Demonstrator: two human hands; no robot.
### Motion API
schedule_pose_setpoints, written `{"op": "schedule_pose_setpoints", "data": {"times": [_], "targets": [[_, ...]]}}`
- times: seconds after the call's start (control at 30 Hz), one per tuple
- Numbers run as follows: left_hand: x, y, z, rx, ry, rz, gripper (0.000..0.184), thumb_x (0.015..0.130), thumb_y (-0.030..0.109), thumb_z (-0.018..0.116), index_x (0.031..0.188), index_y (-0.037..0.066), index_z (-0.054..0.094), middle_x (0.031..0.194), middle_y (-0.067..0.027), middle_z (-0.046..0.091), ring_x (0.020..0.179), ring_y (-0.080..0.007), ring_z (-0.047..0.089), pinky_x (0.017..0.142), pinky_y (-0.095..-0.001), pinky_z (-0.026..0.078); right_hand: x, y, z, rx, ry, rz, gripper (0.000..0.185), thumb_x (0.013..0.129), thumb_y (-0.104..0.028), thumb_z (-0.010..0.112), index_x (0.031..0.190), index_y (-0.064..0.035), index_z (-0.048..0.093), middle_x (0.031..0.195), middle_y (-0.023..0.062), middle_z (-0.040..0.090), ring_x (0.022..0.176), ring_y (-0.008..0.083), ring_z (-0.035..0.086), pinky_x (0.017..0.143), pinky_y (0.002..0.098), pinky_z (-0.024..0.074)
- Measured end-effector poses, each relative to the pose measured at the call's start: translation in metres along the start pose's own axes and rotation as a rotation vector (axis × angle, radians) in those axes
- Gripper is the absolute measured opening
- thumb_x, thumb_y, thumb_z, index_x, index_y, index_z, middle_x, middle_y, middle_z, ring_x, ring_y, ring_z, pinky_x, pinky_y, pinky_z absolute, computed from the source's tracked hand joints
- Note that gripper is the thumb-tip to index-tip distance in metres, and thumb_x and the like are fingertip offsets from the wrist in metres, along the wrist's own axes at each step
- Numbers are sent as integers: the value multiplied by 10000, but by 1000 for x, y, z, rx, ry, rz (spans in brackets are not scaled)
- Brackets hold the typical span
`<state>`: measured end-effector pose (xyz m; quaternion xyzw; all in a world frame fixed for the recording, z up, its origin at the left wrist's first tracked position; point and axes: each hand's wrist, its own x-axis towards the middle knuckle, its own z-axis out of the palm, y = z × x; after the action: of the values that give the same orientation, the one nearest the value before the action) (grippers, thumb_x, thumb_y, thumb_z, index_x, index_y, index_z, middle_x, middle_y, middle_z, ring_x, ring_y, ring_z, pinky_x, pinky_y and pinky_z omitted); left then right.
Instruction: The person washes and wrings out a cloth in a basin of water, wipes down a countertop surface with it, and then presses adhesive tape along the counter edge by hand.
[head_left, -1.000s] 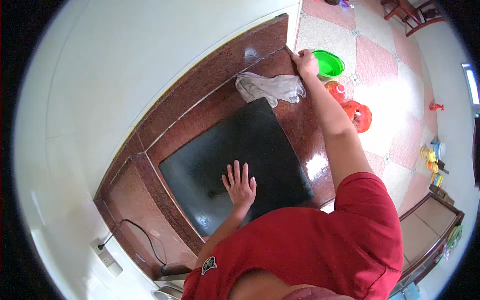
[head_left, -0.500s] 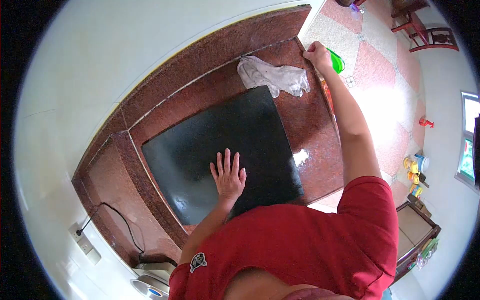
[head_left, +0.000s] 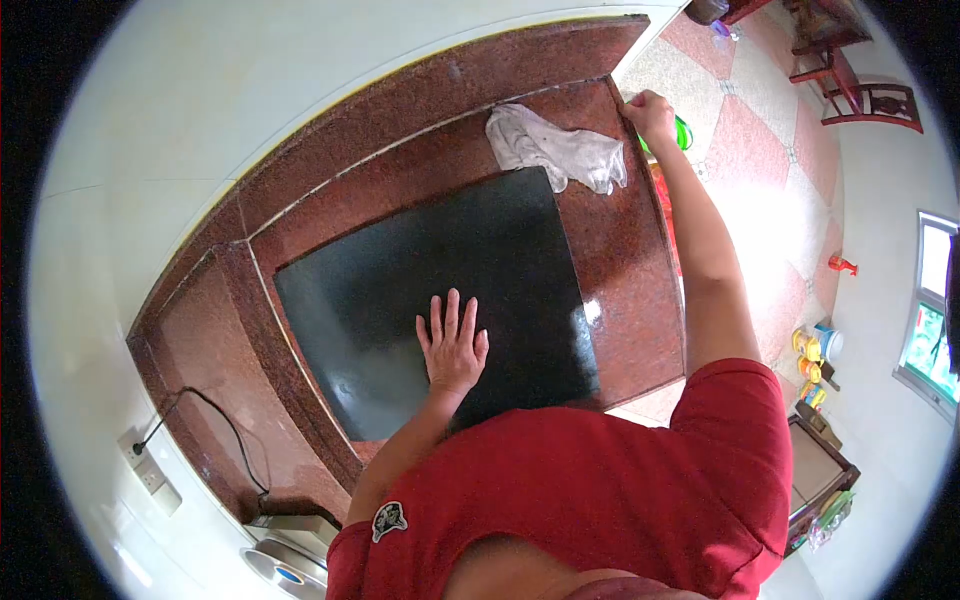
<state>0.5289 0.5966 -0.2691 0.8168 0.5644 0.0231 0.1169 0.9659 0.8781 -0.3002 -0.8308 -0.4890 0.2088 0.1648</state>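
My left hand (head_left: 455, 350) lies flat on a black rectangular board (head_left: 510, 260), fingers stretched and slightly apart. The board rests on a reddish-brown stone countertop (head_left: 630, 290). At the counter's far right edge is my right hand (head_left: 652, 118), its fingers curled together with the fingertips by the edge. Whatever may be between those fingers is hidden. A crumpled whitish cloth (head_left: 560, 150) lies on the stone just left of my right hand and touches or nearly touches the board's far edge. Partly behind my right wrist shows a bright green item (head_left: 683, 133), its kind unclear.
Raised stone edging (head_left: 400, 130) runs along the wall. A lower stone ledge at left carries a black cord (head_left: 235, 430) plugged into a wall socket (head_left: 150, 475). Something red (head_left: 664, 205) shows beside the counter. A wooden chair (head_left: 870, 105) and several containers (head_left: 815, 345) stand across the tiled floor.
The whole view has shifted slightly. Both hands keep about the same place on the board and at the counter edge; the cloth and board look unmoved.
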Motion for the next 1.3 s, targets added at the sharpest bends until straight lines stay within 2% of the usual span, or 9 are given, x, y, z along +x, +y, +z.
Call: {"op": "schedule_pose_setpoints", "data": {"times": [0.33, 0.37, 0.5, 0.6, 0.83, 1.07, 1.1, 1.2, 1.3], "targets": [[0, -2, 3, 2, 18, 6, 538, 923, 379, 512, 1419, 181, 449, 1563, -99, 259, 1430, -364, 231, 1091, -644, 199, 16, -7, 6, -9, -32, 43, 255, 738, -322, 716, 897, -124, 743, 987, 156, 713, 951, 305, 685, 881, 401, 530], [0, -2, 3, -2, 17, 1, 541, 921, 379, 515, 1420, 182, 447, 1563, -100, 260, 1430, -365, 232, 1090, -644, 200, 11, 5, 12, 18, 38, 1, 274, 733, -326, 743, 815, -66, 722, 842, 151, 717, 813, 281, 697, 773, 391, 538], [0, 0, 0, -4, -1, -2, 547, 918, 380, 521, 1423, 185, 442, 1559, -104, 266, 1428, -366, 237, 1089, -645, 202, 14, 0, 20, 46, 126, 49, 266, 718, -313, 759, 794, -62, 714, 815, 148, 714, 792, 265, 695, 753, 391, 532], [1, -1, -2, 11, -18, 5, 550, 916, 376, 526, 1425, 186, 437, 1555, -105, 272, 1427, -364, 238, 1088, -644, 204, 30, -17, 18, 92, 67, 40, 269, 752, -336, 722, 888, -105, 743, 998, 175, 705, 968, 322, 677, 877, 413, 528], [0, -2, 2, -32, 29, 1, 553, 916, 367, 532, 1427, 181, 431, 1551, -106, 280, 1420, -369, 248, 1077, -652, 210, 15, 3, 16, -6, 77, 7, 268, 722, -329, 737, 818, -79, 726, 829, 155, 716, 811, 284, 695, 787, 386, 536], [2, -1, -4, -10, -4, 8, 553, 919, 365, 532, 1431, 182, 427, 1556, -102, 272, 1424, -367, 241, 1083, -648, 210, 37, -24, 28, 68, 124, 63, 276, 746, -332, 742, 845, -75, 734, 868, 180, 713, 876, 313, 693, 835, 391, 530], [2, -1, -3, -10, 4, 12, 554, 921, 367, 529, 1432, 183, 425, 1556, -101, 271, 1424, -367, 241, 1084, -648, 209, 34, -27, 32, 55, 227, 31, 249, 751, -303, 771, 833, -73, 725, 819, 134, 716, 799, 259, 688, 772, 368, 533], [0, -3, 0, -12, 23, 16, 548, 927, 374, 516, 1433, 185, 425, 1554, -102, 275, 1425, -364, 240, 1084, -645, 210, 17, -23, 20, 388, 141, 134, 237, 712, -251, 816, 812, -63, 711, 838, 117, 714, 759, 235, 673, 738, 366, 536], [0, 0, -2, -21, 14, -1, 542, 930, 379, 507, 1429, 181, 432, 1551, -104, 282, 1426, -363, 240, 1085, -642, 212, -21, -27, 8, 889, 26, 106, 158, 769, -138, 796, 772, -62, 657, 710, 22, 642, 639, 117, 576, 600, 289, 480]]}}
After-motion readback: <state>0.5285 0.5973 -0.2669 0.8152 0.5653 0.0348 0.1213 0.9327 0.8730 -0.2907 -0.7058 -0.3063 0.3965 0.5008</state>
